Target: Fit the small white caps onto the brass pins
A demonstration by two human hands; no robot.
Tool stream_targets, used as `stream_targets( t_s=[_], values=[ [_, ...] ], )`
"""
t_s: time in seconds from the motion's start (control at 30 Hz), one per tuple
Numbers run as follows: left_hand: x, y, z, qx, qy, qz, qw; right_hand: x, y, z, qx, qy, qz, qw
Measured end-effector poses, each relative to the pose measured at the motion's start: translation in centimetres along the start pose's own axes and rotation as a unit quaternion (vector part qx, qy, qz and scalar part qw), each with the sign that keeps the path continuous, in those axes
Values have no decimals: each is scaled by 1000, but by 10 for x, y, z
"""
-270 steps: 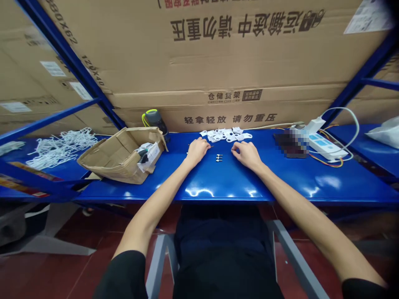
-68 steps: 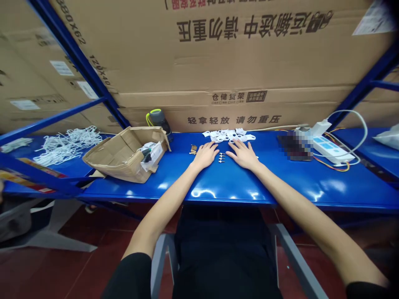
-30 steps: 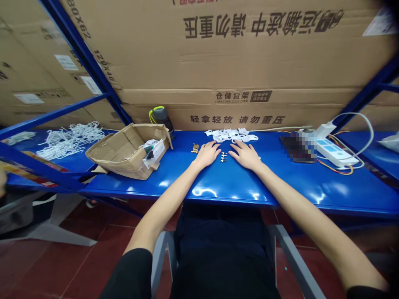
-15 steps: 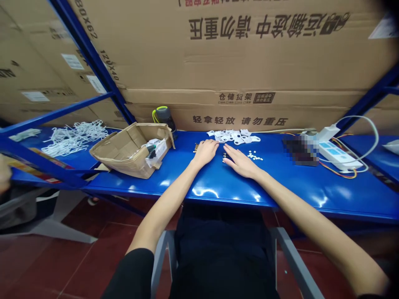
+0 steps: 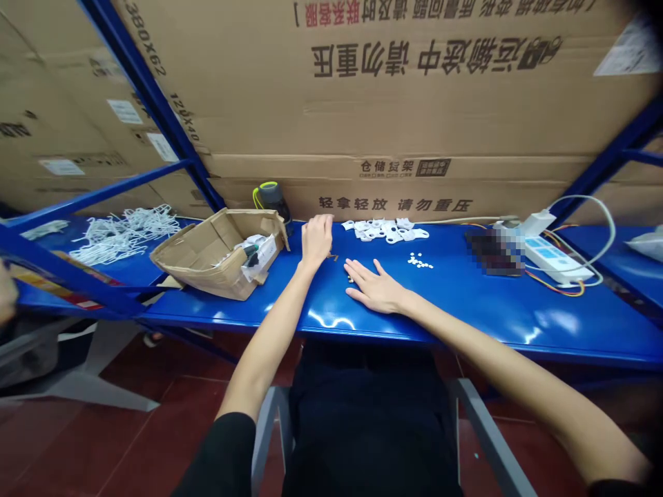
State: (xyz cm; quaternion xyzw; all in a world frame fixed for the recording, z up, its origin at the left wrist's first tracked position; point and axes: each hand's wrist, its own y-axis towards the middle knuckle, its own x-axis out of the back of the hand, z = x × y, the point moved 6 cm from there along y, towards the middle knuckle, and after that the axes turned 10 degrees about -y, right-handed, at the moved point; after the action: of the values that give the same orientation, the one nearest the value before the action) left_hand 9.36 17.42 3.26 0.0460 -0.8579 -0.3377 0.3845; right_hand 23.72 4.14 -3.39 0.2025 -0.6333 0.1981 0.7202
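Handling such tiny metallic pieces well seemed to call for a light, flat touch, as the open, spread right hand partly hid them on the smooth, glossy blue tabletop, while the left hand, curled, its grip impossible to tell, was beside slender brass-coloured bits.

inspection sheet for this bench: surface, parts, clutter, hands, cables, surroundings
Surface: blue table, glossy, glare near front edge; spills: nothing seen
Parts: white ring pieces piled at back, white discs scattered in front and to the right
Clutter: cardboard box with mixed items, flask
Hands: left hand curled beside brass bits, grip unclear; right hand flat, fingers spread
Cables: white cable looping by power strip
Surroundings: cardboard behind, blue frame at sides
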Motion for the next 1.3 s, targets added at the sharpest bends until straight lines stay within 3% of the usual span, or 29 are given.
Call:
stream_targets(
  t_s=[0.17,0.3,0.47,0.67,0.83,0.93,1.03,1.17,1.3],
  values=[
    [22,2,34,17,-16,-23,999,-4,33,39,-12,25,29,999],
    [35,1,49,18,-40,-24,999,-7,61,71,-8,43,18,999],
    [44,-2,49,10,-79,2,997,-12,86,95,-5,63,-15,998],
    [43,-19,33,-9,-45,37,998,-7,84,92,54,115,-52,991],
    [24,-38,8,-56,38,146,987,-1,54,58,84,153,-59,983],
    [14,-43,-2,-76,81,179,978,5,28,29,99,147,-68,982],
    [8,-44,-6,-100,124,202,966,24,2,-7,91,92,-149,980],
    [5,-45,-2,-86,155,233,956,49,-23,-65,21,4,-231,973],
    [1,-48,-7,-97,136,245,955,61,-41,-118,-87,-46,-307,947]
  ],
)
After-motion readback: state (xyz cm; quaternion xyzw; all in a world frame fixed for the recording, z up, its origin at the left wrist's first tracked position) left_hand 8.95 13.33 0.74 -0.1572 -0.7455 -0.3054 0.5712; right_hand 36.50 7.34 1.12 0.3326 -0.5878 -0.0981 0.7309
